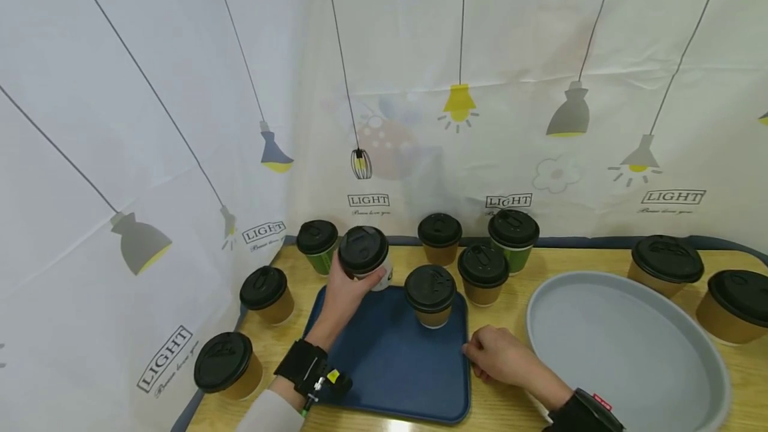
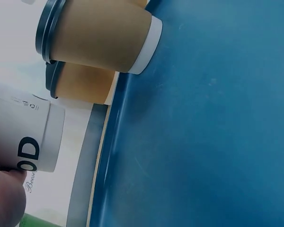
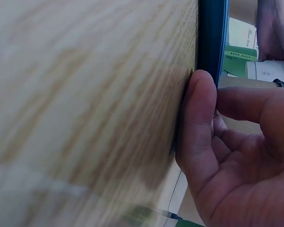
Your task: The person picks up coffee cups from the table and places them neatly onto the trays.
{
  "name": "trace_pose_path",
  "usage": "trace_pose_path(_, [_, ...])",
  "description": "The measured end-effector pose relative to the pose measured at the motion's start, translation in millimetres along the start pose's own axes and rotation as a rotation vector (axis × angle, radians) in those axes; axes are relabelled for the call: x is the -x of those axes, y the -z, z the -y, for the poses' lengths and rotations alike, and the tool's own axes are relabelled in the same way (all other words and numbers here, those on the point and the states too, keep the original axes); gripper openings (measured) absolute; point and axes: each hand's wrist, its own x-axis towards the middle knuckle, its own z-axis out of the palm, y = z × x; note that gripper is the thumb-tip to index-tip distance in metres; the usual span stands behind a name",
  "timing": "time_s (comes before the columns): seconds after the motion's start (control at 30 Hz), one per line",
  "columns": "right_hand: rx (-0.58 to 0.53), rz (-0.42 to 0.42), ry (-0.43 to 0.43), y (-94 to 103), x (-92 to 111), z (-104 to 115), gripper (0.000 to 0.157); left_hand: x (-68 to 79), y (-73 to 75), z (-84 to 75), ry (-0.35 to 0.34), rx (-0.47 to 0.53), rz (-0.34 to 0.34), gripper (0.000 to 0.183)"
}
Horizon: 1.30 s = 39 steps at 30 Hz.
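My left hand (image 1: pixel 347 297) grips a white paper cup (image 1: pixel 363 250) with a black lid, held above the far left edge of a blue tray (image 1: pixel 396 369). Black lettering shows on that cup's side in the left wrist view, with a fingertip (image 2: pixel 5 198) below it. A brown cup (image 1: pixel 431 297) with a black lid stands on the tray near its far right corner. At the tray's right edge, my right hand (image 1: pixel 501 357) pinches the rim between thumb and finger, as the right wrist view shows.
Behind the tray stand a green cup (image 1: pixel 318 245), another green cup (image 1: pixel 515 235) and brown cups, one of them a brown cup (image 1: pixel 483 275) beside its corner. More brown cups line the left edge. A round grey tray (image 1: pixel 624 352) lies right, and a printed curtain (image 1: pixel 408 32) hangs behind.
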Motion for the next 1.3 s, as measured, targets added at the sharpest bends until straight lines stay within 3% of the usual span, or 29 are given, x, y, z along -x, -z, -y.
trace_pose_path(0.37, [0.004, -0.007, 0.007, 0.6, 0, -2, 0.033, 22.0, 14.3, 2.0, 0.038, -0.074, 0.013, 0.077])
trace_pose_path(0.67, [0.013, -0.004, 0.001, 0.2, 0, -2, 0.034, 25.7, 17.3, 2.8, 0.039, -0.067, 0.093, 0.076])
trace_pose_path(0.93, [0.014, -0.009, -0.007, -1.5, -1, -2, 0.033, 26.2, 14.7, 17.3, 0.003, -0.099, 0.2, 0.077])
trace_pose_path(1.17, [0.005, -0.006, -0.009, -3.3, -1, -1, 0.033, 31.3, 11.7, 26.8, 0.071, -0.145, 0.207, 0.082])
trace_pose_path(1.3, [0.009, -0.005, -0.033, -3.8, -2, 0, 0.032, 32.7, 11.1, 29.5, 0.071, -0.161, 0.209, 0.082])
